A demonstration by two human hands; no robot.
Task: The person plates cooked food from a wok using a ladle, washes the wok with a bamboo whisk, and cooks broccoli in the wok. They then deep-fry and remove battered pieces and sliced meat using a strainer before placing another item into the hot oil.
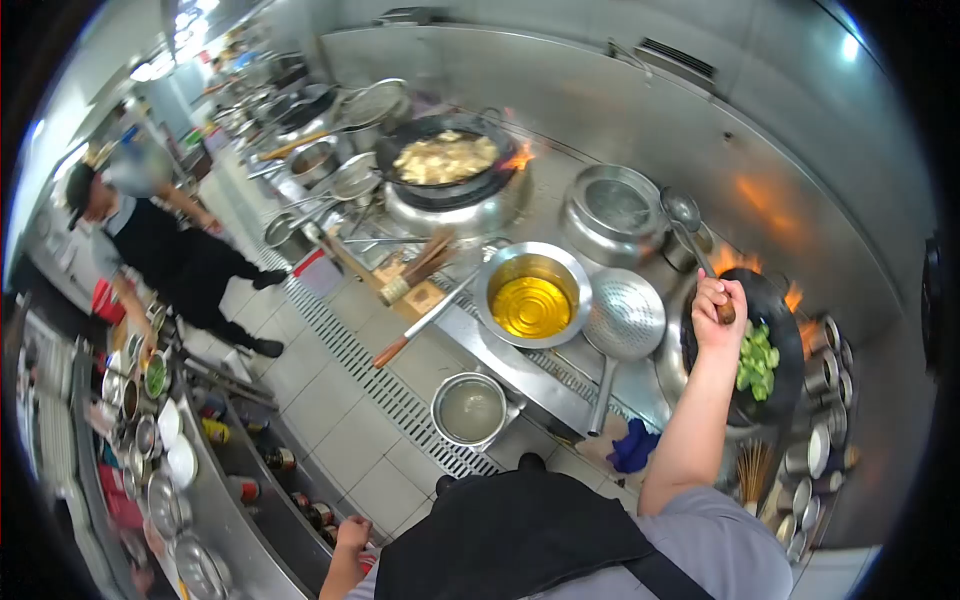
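Note:
My right hand (720, 303) is closed round the wooden handle end of a ladle (681, 210). The ladle's bowl is raised over the back of the stove, near a lidded round pot. Just right of my right forearm, a black wok (785, 400) holds chopped green vegetables (758, 362), with flames at its far rim. At the lower left, my left hand (353, 533) is loosely closed beside my apron, near the side counter; no object shows in it. A perforated strainer (625, 315) lies beside a metal pot (533, 252) of yellow oil.
A second wok (440, 165) with pale food sits over flames further back. A pot of cloudy liquid (468, 408) stands low by the stove front. A co-worker (165, 240) is at the left counter, which bears bowls (182, 460). A floor grate (370, 385) runs between.

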